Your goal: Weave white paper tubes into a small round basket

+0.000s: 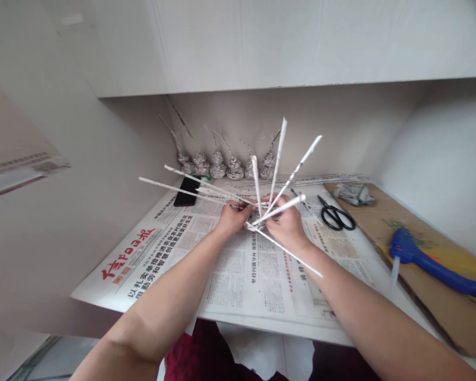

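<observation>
Between my two hands is a small piece of weaving made of rolled paper tubes (278,159). Its loose white tubes fan outward to the left, up and toward the right. My left hand (236,216) grips the weaving from the left side, fingers closed on it. On the other side my right hand (285,219) pinches it, with a tube passing over the fingers. The woven centre is small and partly covered by my fingers. Newspaper (234,280) lies spread beneath both hands.
Several woven paper gourds (235,168) stand along the back wall. A black phone (188,191) is at the left. Loose paper tubes (301,182) lie at the back. Right are black scissors (337,217), crumpled paper (354,194) and a blue glue gun (432,264) on cardboard (384,233).
</observation>
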A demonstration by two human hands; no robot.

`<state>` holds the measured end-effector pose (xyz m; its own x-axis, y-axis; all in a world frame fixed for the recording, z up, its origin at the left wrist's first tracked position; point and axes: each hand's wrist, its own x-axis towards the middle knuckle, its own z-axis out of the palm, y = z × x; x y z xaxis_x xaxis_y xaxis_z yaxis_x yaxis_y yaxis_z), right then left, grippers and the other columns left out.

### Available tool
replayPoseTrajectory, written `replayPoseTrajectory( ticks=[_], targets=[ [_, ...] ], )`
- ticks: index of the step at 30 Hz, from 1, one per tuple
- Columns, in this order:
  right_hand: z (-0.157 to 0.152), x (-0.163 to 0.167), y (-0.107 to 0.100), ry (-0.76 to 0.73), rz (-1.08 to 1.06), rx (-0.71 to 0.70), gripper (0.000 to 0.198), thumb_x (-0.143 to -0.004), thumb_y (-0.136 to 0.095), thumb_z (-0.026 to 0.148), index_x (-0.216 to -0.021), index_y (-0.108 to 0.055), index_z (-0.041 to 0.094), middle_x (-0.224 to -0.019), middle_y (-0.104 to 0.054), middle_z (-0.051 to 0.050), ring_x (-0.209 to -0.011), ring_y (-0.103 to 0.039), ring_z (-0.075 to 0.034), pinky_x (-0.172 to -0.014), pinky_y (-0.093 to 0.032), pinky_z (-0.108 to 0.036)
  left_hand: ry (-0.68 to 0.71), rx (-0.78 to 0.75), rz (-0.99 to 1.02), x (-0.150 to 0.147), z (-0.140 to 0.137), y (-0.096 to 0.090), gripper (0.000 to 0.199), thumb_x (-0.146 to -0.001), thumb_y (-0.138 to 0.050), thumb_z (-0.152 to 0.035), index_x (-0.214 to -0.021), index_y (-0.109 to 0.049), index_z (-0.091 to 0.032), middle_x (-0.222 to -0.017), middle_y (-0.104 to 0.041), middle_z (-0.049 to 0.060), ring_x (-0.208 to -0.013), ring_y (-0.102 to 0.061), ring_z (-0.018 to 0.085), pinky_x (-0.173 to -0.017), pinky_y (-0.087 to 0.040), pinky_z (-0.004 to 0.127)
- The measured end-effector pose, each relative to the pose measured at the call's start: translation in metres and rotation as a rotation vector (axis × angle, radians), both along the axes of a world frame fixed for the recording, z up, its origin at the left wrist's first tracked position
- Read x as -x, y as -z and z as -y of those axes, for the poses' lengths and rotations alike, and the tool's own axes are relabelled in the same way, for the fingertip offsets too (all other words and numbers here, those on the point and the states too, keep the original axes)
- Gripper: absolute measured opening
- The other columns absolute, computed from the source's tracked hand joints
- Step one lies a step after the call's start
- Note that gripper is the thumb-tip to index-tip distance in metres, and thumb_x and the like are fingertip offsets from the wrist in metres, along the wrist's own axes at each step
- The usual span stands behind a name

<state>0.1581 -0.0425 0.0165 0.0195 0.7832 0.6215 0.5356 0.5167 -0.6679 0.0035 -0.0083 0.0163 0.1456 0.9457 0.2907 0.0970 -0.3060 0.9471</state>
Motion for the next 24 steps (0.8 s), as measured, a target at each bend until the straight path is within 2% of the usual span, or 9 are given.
replayPoseTrajectory(
  ticks=[5, 10, 13, 18, 21, 24],
  targets=[
    [0.002, 0.001, -0.002, -0.038, 0.002, 0.086, 0.025, -0.075, -0.059, 0.021, -0.1, -0.062, 0.021, -0.096, -0.066, -0.005, -0.077, -0.063, -0.016, -0.064, -0.051, -0.026, 0.01, 0.022, 0.045, 0.001, -0.004, 0.003, 0.027, -0.069, -0.07, -0.036, -0.082, -0.074, -0.013, -0.086, -0.074, 0.008, -0.083, -0.067, 0.022, -0.076, -0.051, 0.03],
    [0.005, 0.005, -0.004, -0.081, -0.024, 0.096, 0.021, -0.077, -0.059, 0.024, -0.098, -0.062, 0.021, -0.086, -0.067, -0.003, -0.067, -0.061, -0.014, -0.061, -0.05, -0.025, 0.007, 0.031, 0.083, 0.002, -0.008, 0.007, 0.029, -0.065, -0.072, -0.039, -0.08, -0.074, -0.014, -0.085, -0.074, 0.007, -0.084, -0.067, 0.021, -0.078, -0.052, 0.031],
    [0.009, 0.006, -0.008, -0.069, -0.082, 0.059, 0.021, -0.078, -0.061, 0.028, -0.097, -0.06, 0.021, -0.09, -0.067, -0.004, -0.07, -0.062, -0.014, -0.062, -0.051, -0.026, 0.023, 0.077, 0.159, 0.003, -0.012, 0.009, 0.031, -0.063, -0.073, -0.039, -0.082, -0.073, -0.013, -0.081, -0.073, 0.006, -0.078, -0.067, 0.02, -0.073, -0.052, 0.03],
    [0.015, 0.003, -0.016, -0.057, -0.169, -0.048, 0.025, -0.086, -0.055, 0.034, -0.107, -0.055, 0.021, -0.103, -0.064, -0.008, -0.082, -0.063, -0.017, -0.063, -0.05, -0.026, 0.111, 0.227, 0.45, 0.006, -0.013, 0.004, 0.037, -0.055, -0.08, -0.034, -0.082, -0.068, -0.012, -0.078, -0.072, 0.006, -0.072, -0.066, 0.018, -0.07, -0.052, 0.03],
    [0.013, 0.0, -0.017, 0.009, -0.208, -0.096, 0.019, -0.087, -0.053, 0.034, -0.099, -0.055, 0.02, -0.095, -0.064, -0.006, -0.081, -0.061, -0.016, -0.065, -0.049, -0.026, 0.2, 0.283, 0.502, 0.008, -0.011, -0.001, 0.041, -0.054, -0.082, -0.033, -0.086, -0.065, -0.012, -0.086, -0.072, 0.01, -0.076, -0.067, 0.02, -0.071, -0.052, 0.032],
    [0.009, -0.001, -0.014, 0.072, -0.193, -0.08, 0.016, -0.084, -0.057, 0.035, -0.085, -0.053, 0.02, -0.08, -0.061, -0.002, -0.067, -0.058, -0.013, -0.06, -0.046, -0.024, 0.277, 0.254, 0.457, 0.01, -0.008, -0.003, 0.042, -0.057, -0.08, -0.037, -0.089, -0.063, -0.014, -0.094, -0.072, 0.011, -0.081, -0.067, 0.022, -0.072, -0.052, 0.035]
  ],
)
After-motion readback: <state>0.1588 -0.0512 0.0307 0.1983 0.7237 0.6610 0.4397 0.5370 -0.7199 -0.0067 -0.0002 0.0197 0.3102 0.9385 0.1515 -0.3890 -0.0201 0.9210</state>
